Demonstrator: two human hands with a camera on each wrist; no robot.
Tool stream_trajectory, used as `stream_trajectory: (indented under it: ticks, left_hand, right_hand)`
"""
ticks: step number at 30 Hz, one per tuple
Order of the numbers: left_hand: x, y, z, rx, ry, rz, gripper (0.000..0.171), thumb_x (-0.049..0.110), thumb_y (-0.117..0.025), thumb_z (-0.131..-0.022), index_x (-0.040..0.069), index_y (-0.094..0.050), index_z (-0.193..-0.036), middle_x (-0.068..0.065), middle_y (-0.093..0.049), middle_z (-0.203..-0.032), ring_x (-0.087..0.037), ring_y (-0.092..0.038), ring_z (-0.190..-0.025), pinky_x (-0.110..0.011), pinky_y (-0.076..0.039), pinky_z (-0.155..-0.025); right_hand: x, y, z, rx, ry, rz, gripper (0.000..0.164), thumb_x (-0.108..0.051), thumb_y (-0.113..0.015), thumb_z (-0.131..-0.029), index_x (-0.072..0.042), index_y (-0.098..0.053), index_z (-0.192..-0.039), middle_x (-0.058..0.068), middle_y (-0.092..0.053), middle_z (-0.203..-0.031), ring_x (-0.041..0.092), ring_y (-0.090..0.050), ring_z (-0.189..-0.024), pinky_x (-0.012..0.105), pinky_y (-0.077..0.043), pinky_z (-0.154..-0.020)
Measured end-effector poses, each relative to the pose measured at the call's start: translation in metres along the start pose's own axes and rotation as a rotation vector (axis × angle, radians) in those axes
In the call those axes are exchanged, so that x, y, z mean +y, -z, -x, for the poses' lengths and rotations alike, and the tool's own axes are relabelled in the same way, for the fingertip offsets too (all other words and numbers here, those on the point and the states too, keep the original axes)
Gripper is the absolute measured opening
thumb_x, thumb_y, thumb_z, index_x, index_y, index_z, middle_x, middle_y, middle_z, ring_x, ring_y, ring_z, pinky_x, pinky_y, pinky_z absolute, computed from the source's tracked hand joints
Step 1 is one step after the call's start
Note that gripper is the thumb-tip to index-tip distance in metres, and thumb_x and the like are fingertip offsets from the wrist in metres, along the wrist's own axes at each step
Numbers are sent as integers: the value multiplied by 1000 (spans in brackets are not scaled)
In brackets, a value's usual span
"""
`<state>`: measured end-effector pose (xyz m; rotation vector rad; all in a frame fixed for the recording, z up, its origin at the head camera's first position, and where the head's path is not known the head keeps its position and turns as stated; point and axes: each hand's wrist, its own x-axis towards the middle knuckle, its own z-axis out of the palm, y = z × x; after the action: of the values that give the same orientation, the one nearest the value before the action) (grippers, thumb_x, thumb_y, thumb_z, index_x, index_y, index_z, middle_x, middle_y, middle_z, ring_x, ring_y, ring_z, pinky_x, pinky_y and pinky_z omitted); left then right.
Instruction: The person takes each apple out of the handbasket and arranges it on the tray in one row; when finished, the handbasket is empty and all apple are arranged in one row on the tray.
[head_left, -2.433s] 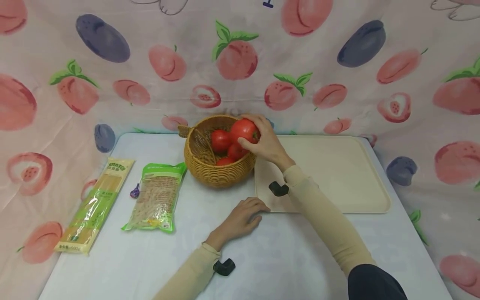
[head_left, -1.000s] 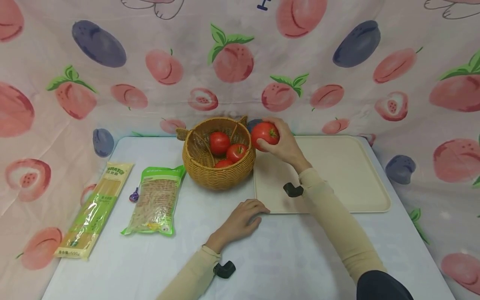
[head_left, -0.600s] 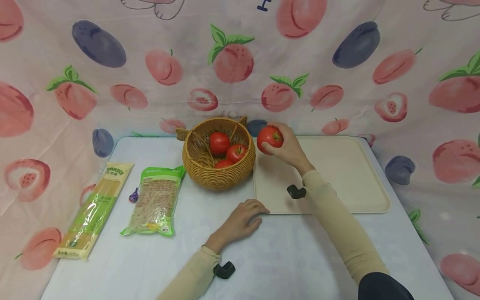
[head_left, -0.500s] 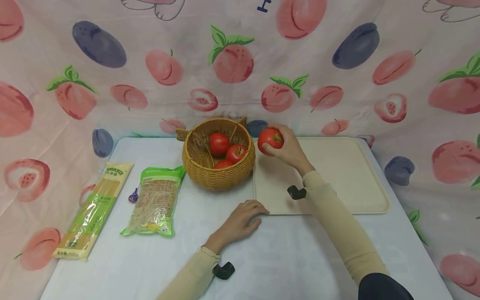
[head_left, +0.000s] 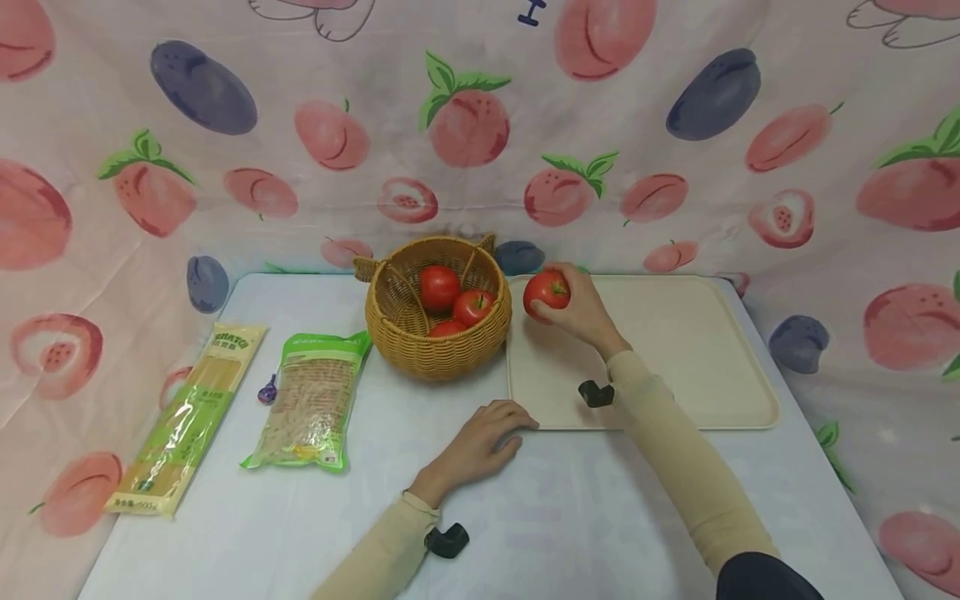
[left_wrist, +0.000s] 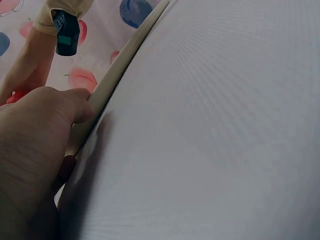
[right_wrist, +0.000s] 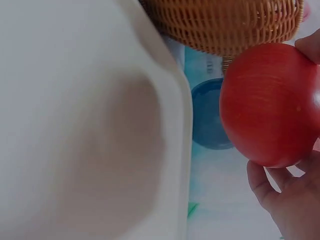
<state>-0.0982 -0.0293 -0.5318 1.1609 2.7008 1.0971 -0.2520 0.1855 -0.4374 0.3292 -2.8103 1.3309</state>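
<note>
My right hand (head_left: pixel 581 310) grips a red tomato (head_left: pixel 546 293) over the far left part of the cream tray (head_left: pixel 697 350). In the right wrist view, thumb and fingers hold the tomato (right_wrist: pixel 270 105) from opposite sides, and the tray's rim (right_wrist: pixel 185 130) shows beyond a gap. Left of the tray stands a round wicker basket (head_left: pixel 438 358) with several tomatoes (head_left: pixel 439 287) inside. My left hand (head_left: pixel 476 443) lies relaxed on the table, its fingertips at the tray's near left corner. The left wrist view shows that hand (left_wrist: pixel 35 135) beside the tray edge (left_wrist: pixel 107 82).
A green-and-clear bag (head_left: pixel 307 400) lies left of the basket, with a small purple-wrapped lollipop (head_left: pixel 267 390) beside it. Farther left is a long packet of noodles (head_left: pixel 187 421). A fruit-print cloth (head_left: pixel 480 200) hangs behind the white table (head_left: pixel 570 517).
The right hand has lifted the tomato out of the basket and carried it right over the tray, lowering slightly in the last half second. The left hand has stayed put.
</note>
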Motion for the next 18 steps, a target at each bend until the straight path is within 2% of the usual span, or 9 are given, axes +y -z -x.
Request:
stream_trajectory:
  ticks: [11, 18]
  left_hand:
    - [0, -1, -2, 2, 10, 9, 29, 14, -57, -92, 26, -61, -118, 13, -57, -119, -5, -45, -122, -34, -42, -98]
    - [0, 0, -1, 2, -4, -7, 28, 16, -56, -93, 26, -61, -119, 13, -57, -118, -6, -45, -122, -34, -42, -97]
  right_hand:
    - [19, -8, 3, -30, -49, 50, 67, -44, -70, -79, -19, -44, -136, 6, -46, -134, 28, -39, -120, 53, -45, -97]
    - [30, -14, 6, -54, -4, 161, 66, -42, -71, -78, -17, -46, -134, 8, -50, -132, 27, -41, -115, 50, -45, -94]
